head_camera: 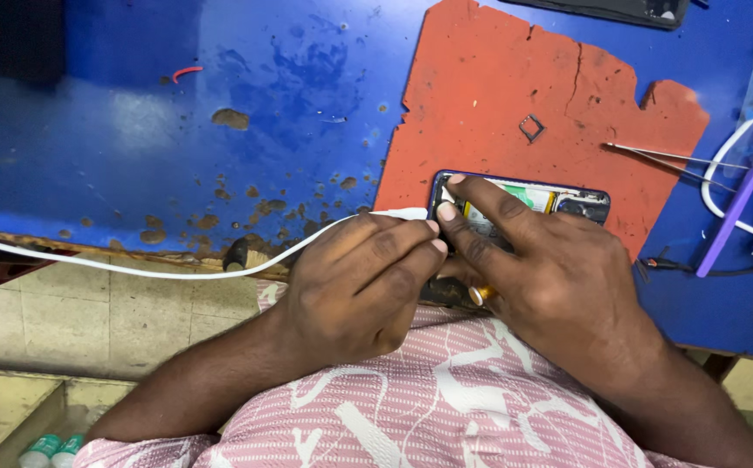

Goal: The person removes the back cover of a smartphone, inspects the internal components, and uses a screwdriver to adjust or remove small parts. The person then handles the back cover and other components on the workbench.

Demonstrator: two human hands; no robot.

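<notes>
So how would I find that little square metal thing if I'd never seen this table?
Find the blue workbench, then the torn orange mat on its right half. The small square metal frame lies alone on bare mat, above the opened phone and left of the tweezers; it's the only hollow square.

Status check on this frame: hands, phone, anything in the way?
Left hand grips white cable at opened phone. Right hand fingers press phone's end. Tweezers lie apart on red mat.

Head camera, looking steeply down, close in.
It faces the blue desk [134, 130] edge; the wearer's lap fills the lower frame.
</notes>
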